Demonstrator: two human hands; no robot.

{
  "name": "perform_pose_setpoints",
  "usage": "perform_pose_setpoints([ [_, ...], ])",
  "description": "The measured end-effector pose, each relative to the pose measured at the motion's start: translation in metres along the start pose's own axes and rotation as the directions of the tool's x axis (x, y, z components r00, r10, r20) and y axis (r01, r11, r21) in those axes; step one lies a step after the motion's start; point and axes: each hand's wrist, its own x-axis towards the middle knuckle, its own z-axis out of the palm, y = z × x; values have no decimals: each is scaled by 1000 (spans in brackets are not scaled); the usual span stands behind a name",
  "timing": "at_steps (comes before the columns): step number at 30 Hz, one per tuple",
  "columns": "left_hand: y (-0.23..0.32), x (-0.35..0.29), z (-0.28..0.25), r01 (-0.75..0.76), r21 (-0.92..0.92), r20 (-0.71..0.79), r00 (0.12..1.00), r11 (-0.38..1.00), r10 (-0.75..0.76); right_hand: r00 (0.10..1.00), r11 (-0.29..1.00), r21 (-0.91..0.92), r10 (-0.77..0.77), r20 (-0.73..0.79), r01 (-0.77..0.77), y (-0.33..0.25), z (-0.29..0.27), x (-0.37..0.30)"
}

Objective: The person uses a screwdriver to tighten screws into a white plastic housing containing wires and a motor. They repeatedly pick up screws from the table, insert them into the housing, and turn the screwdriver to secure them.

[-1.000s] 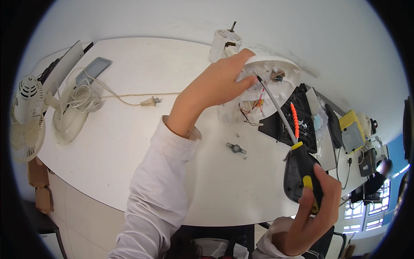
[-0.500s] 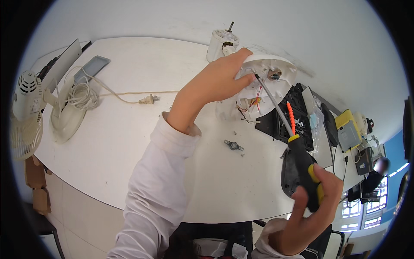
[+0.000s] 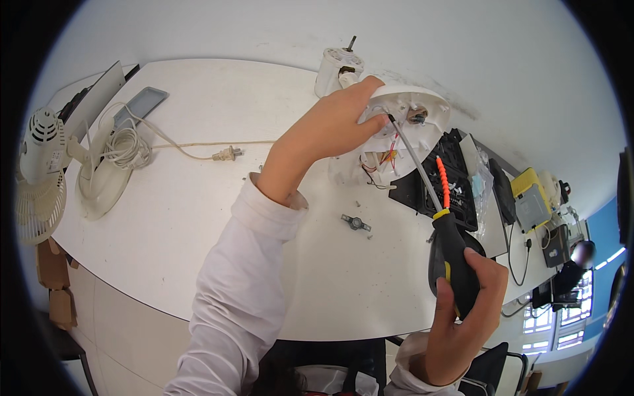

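At the table's far side my left hand (image 3: 333, 122) is closed on the rim of a white plastic housing (image 3: 429, 138), tilted so its hollow inside with red and dark wires shows. In my right hand (image 3: 475, 310) is a long screwdriver (image 3: 454, 254) with a black and yellow handle, pinched between thumb and fingers. Its shaft slants up and left, the tip inside the housing beside my left thumb. What the tip touches is too small to tell. Behind my left hand stands a white motor (image 3: 338, 72) with a metal shaft. A small metal bracket (image 3: 356, 223) lies on the table near tiny screws.
A black tool case (image 3: 459, 191) and an orange spiral-shaped piece (image 3: 443, 181) lie to the right. Below them is a dark oval part (image 3: 436, 261), partly behind the screwdriver. At left are a white fan (image 3: 43, 165), a coiled cord with plug (image 3: 228, 154) and a grey tray (image 3: 145, 102).
My right hand and the screwdriver handle have shifted left and slightly up, and the handle looks turned. The tip stays in the housing. My left hand keeps its hold, with the housing slightly shifted left.
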Motion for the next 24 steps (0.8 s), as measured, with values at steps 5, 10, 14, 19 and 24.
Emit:
perform_pose_setpoints([
  [5,-1,3,3,-5,-2,6,1000,1000,5,951,942,151,283,122,-300,8,3,2],
  [10,1,1,2,26,-14,13,1000,1000,-26,992,990,91,99,74,-106,10,9,3],
  [14,0,1,3,0,-27,6,1000,1000,0,999,997,67,42,26,-44,13,6,2],
  [19,1,1,5,4,-31,-3,1000,1000,-5,989,990,97,111,-96,-101,20,-2,4],
  [24,7,4,3,18,-38,33,999,999,-16,977,968,135,209,39,-212,20,-4,8],
])
